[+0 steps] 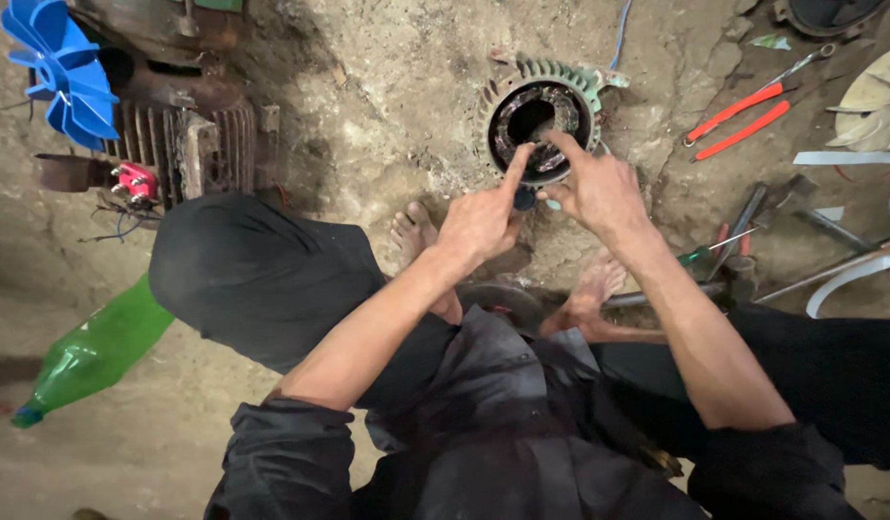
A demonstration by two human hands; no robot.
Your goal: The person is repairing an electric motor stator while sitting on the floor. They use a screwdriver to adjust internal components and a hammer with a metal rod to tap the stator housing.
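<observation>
Motor ring (541,116): on the dirt floor, just past the person's feet.
Left hand (482,220): pointer finger out, touching the ring's near edge; other fingers curled.
Right hand (599,188): fingers spread, poking inside.
Pliers (739,120): right of the ring.
Tip: press gently, keep the ring still.

Pale green ribbed motor housing (541,116), blue fan (60,67), green plastic bottle (93,351), orange-handled pliers (744,116), red terminal block (135,181), black trousers (262,279)

Both forearms are reaching forward (bare below rolled sleeves); left hand (481,223) and right hand (599,191) are each extending an index finger.
</observation>
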